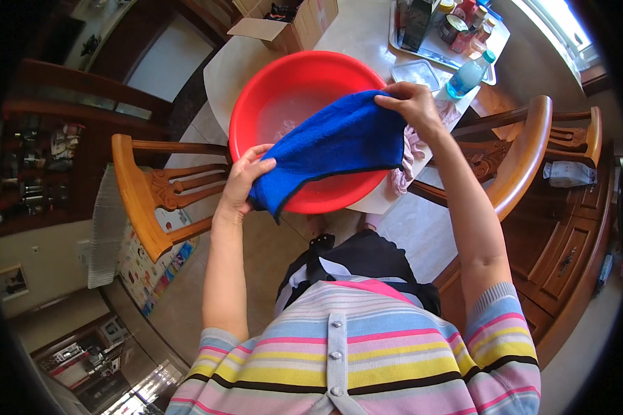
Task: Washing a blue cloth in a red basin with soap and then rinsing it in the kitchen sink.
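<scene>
A blue cloth with a dark edging (337,137) is stretched between my two hands over a large red plastic basin (303,65). My left hand (244,179) pinches its lower left end, thumb on top. At the upper right, my right hand (410,106) grips the opposite end between thumb and fingers. Cloudy water (290,111) with some foam shows in the basin behind the cloth; the cloth hides the rest. A crumpled pale pink cloth (412,150) lies on the table beside the basin's right side.
On the table (218,83) stand an open cardboard box (311,26), a clear plastic container (416,74), a blue-tinted bottle (470,75) and a tray (394,31) of jars and bottles. Wooden chairs flank it at left (137,197) and right (529,161).
</scene>
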The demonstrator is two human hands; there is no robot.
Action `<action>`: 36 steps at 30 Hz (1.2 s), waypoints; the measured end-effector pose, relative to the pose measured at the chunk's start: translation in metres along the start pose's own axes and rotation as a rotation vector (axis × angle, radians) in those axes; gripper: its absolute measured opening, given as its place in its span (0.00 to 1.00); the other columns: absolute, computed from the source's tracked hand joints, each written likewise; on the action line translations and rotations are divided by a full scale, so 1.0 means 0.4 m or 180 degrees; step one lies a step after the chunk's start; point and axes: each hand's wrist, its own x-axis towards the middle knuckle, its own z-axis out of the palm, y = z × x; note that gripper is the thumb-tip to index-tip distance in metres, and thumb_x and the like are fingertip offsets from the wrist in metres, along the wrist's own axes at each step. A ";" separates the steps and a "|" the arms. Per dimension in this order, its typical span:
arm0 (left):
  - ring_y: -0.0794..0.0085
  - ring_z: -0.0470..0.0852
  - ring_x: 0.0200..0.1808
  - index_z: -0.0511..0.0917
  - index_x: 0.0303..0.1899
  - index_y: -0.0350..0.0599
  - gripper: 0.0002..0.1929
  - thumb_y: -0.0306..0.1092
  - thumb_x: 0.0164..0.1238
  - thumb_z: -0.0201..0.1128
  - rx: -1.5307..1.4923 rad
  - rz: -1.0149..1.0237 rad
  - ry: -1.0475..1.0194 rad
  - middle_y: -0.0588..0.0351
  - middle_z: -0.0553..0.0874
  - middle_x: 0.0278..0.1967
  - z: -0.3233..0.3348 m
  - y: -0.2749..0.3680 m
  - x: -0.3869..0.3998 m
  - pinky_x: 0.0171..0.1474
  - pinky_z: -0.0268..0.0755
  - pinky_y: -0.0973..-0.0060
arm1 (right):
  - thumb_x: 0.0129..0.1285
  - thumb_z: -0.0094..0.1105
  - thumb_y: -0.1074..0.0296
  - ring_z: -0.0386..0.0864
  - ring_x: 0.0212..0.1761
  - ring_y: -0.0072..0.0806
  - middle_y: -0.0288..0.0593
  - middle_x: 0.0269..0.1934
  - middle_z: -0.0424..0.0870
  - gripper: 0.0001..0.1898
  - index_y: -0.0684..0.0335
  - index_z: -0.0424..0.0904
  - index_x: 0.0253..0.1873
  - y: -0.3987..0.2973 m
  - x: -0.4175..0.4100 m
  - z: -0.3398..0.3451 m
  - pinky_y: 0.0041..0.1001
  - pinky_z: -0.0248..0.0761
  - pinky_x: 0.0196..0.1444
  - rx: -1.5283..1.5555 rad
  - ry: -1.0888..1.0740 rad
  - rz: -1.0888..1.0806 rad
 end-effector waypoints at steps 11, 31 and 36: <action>0.45 0.67 0.67 0.62 0.67 0.42 0.40 0.47 0.55 0.70 0.3524 -0.0175 0.1679 0.34 0.65 0.66 0.028 -0.219 0.177 0.67 0.63 0.58 | 0.64 0.60 0.54 0.48 0.76 0.58 0.47 0.78 0.41 0.40 0.41 0.49 0.77 0.152 -0.095 0.337 0.62 0.58 0.66 -0.4014 -0.1326 -0.0661; 0.67 0.83 0.31 0.76 0.38 0.46 0.29 0.68 0.65 0.56 -0.1751 -0.0425 -0.0591 0.54 0.82 0.36 0.028 -0.182 0.346 0.33 0.79 0.71 | 0.57 0.69 0.71 0.83 0.43 0.30 0.51 0.35 0.84 0.13 0.64 0.82 0.47 -0.116 -0.180 0.378 0.31 0.75 0.49 0.0892 -0.0553 -0.0785; 0.67 0.83 0.33 0.77 0.38 0.47 0.24 0.62 0.66 0.58 -0.2281 0.0143 -0.0536 0.55 0.82 0.36 0.075 -0.216 0.357 0.36 0.79 0.71 | 0.59 0.68 0.68 0.84 0.36 0.39 0.55 0.32 0.83 0.09 0.65 0.82 0.41 -0.114 -0.148 0.373 0.33 0.75 0.43 0.0753 -0.0233 -0.1047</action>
